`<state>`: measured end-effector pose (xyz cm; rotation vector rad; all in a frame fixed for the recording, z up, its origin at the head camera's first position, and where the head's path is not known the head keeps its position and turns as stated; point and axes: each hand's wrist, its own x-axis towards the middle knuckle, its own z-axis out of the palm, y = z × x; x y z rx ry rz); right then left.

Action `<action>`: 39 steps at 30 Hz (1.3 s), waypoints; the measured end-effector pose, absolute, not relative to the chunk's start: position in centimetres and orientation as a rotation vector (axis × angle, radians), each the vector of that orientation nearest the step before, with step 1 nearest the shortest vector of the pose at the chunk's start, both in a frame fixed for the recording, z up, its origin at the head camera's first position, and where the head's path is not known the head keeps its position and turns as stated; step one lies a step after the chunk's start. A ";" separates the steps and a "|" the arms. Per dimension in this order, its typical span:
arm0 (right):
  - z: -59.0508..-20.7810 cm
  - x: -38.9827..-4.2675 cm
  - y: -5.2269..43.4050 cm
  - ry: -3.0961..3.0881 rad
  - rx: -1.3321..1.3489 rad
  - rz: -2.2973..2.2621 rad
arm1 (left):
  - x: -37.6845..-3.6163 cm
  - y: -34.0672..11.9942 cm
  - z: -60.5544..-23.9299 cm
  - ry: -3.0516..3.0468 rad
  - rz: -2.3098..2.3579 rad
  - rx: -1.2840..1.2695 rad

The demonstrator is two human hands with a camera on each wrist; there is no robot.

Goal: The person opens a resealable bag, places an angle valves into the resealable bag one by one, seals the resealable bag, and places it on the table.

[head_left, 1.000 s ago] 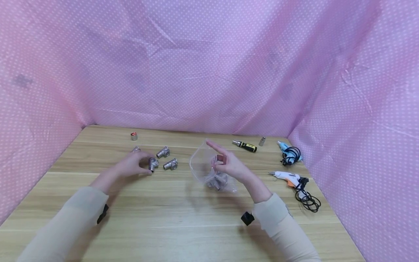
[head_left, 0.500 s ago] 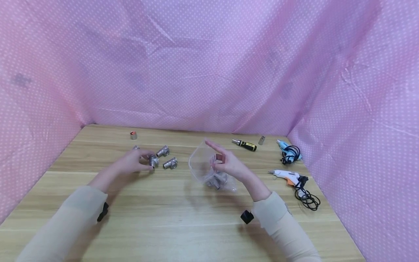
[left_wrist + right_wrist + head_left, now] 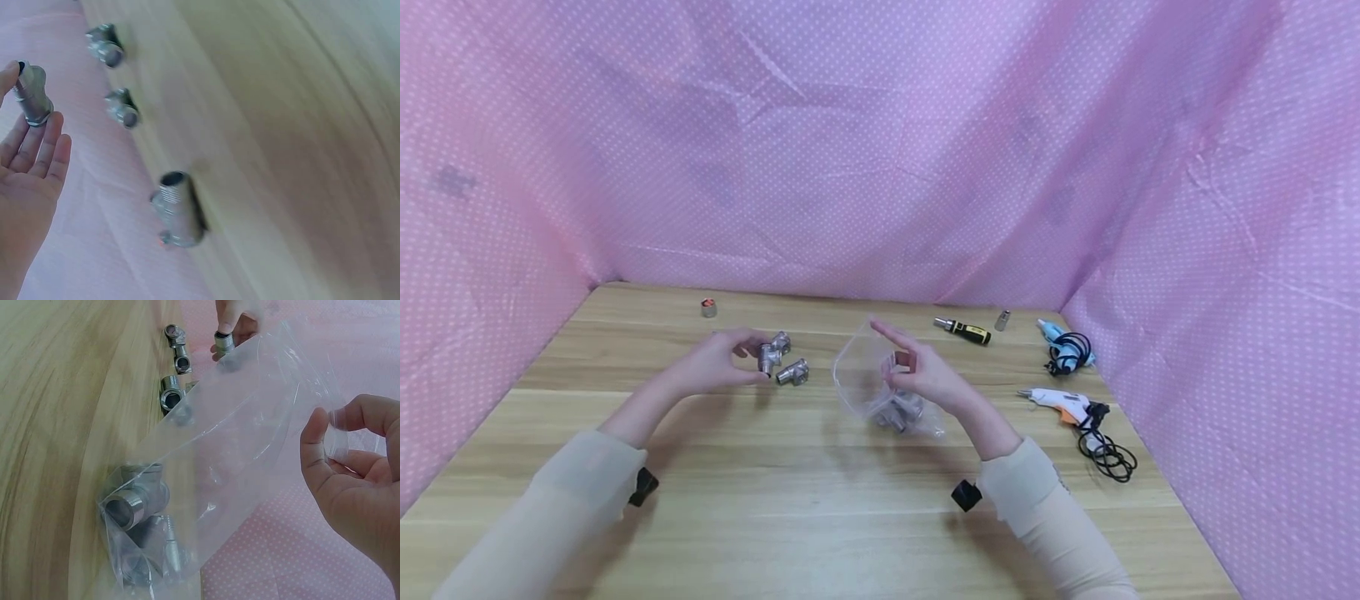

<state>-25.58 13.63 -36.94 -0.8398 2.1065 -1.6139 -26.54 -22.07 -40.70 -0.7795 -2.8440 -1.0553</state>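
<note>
My left hand (image 3: 711, 367) pinches a metal tee pipe fitting (image 3: 32, 94) between thumb and fingertips, above the table. Two similar fittings lie close by: one (image 3: 793, 372) in front, the other (image 3: 782, 341) partly behind the held one in the head view. My right hand (image 3: 928, 382) pinches the edge of a clear zip bag (image 3: 250, 419) and holds its mouth spread, index finger stretched along the rim. Several metal fittings (image 3: 134, 509) sit in the bottom of the bag, seen through the plastic. The left wrist view shows another fitting (image 3: 178, 209) on the table.
Toward the back edge stand a small metal piece with red on it (image 3: 708, 308), a black-and-yellow screwdriver (image 3: 964, 331) and a small metal cylinder (image 3: 1002, 320). Blue (image 3: 1066, 350) and white (image 3: 1063, 404) glue guns with coiled cords lie at the right. Pink dotted cloth surrounds the table.
My left hand has lifted the tee fitting off the table and moved it slightly right and up, toward the bag. The right hand and bag stay nearly still.
</note>
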 end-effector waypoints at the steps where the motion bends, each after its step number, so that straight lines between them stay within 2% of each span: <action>1: -36.9 -25.6 13.6 2.106 -0.844 -1.614 | -26.4 -21.9 -40.4 -2.836 -1.064 -0.783; 23: -36.6 -25.7 13.4 2.115 -0.815 -1.591 | -23.1 -14.9 -35.1 -2.589 -1.305 -0.777; 30: -34.5 -24.3 13.0 2.100 -0.797 -1.594 | -23.5 -12.4 -36.0 -2.605 -1.332 -0.828; 39: -34.5 -24.1 13.0 2.082 -0.829 -1.601 | -24.4 -10.5 -38.1 -2.625 -1.295 -0.872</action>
